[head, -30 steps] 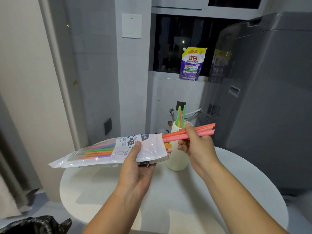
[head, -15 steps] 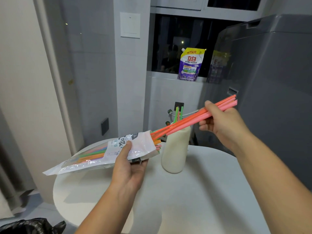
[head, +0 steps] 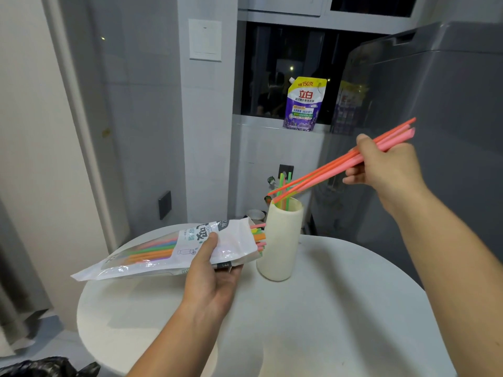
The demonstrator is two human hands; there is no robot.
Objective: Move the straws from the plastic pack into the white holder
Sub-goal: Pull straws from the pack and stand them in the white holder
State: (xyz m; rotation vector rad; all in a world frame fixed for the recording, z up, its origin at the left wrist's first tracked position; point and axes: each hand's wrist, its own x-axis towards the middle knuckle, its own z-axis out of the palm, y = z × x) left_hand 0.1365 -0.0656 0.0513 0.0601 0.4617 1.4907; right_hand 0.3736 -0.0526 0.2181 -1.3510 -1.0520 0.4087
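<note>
My left hand [head: 212, 270] grips the plastic pack [head: 152, 254] above the round white table [head: 326, 322]; coloured straws fill the pack and poke out of its open right end. The white holder [head: 280, 240] stands upright on the table just right of the pack's mouth, with a few green straws [head: 283, 183] in it. My right hand [head: 386, 167] is raised up and to the right of the holder, shut on a small bunch of pink and orange straws [head: 326, 170]. Their lower tips point down-left at the holder's rim, clear of the pack.
A grey appliance [head: 435, 131] stands close behind the table on the right. A purple detergent pouch [head: 304, 104] sits on the window ledge behind. A tiled wall column [head: 206, 131] is at the back; a black bag [head: 49, 368] lies at the bottom left.
My right hand has pulled the pink and orange straws fully out of the pack and lifted them up and right; their tips now sit over the holder. The left hand holds the pack steady.
</note>
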